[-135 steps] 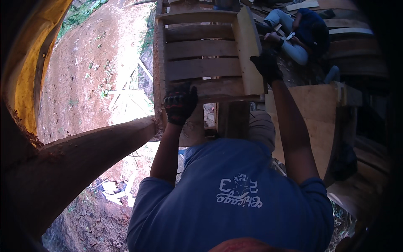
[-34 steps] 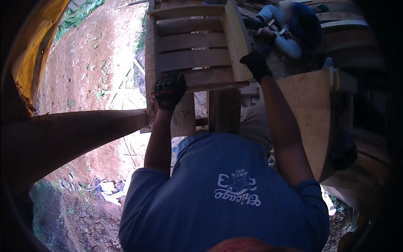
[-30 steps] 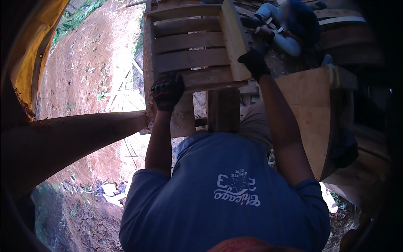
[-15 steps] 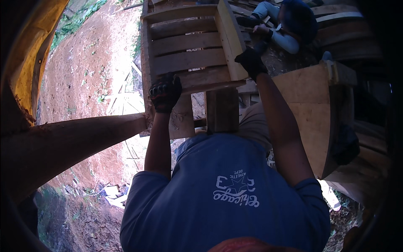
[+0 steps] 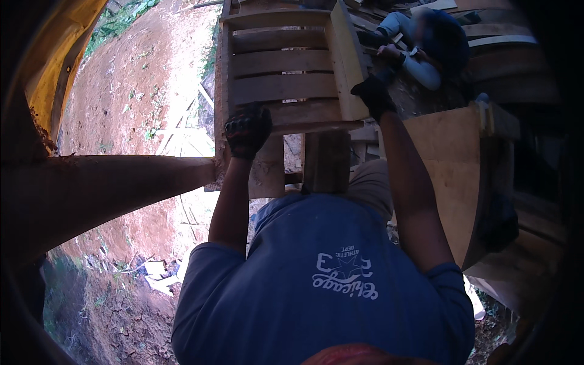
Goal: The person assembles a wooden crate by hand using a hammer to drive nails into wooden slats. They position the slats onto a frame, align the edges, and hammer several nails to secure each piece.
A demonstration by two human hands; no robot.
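Note:
A slatted wooden crate [image 5: 284, 88] with raised side boards rests on a wooden workbench [image 5: 266, 167] in front of me. My left hand [image 5: 248, 129], in a dark padded glove, is closed over the crate's near left corner. At the near end of the crate's right side board [image 5: 348, 64], my right hand [image 5: 375, 98], also gloved, grips the upper edge. Fingers of both hands are partly hidden from above.
A thick wooden post [image 5: 121, 185] comes in from the left. On the right stands a wooden panelled box [image 5: 447, 176]. Beyond it a person [image 5: 420, 48] sits low among stacked boards [image 5: 496, 30]. Reddish bare ground [image 5: 131, 121] slopes outside on the left.
The crate and both hands sit slightly farther right in the picture, as does the seated person, so the view has shifted. Both hands keep their hold on the crate.

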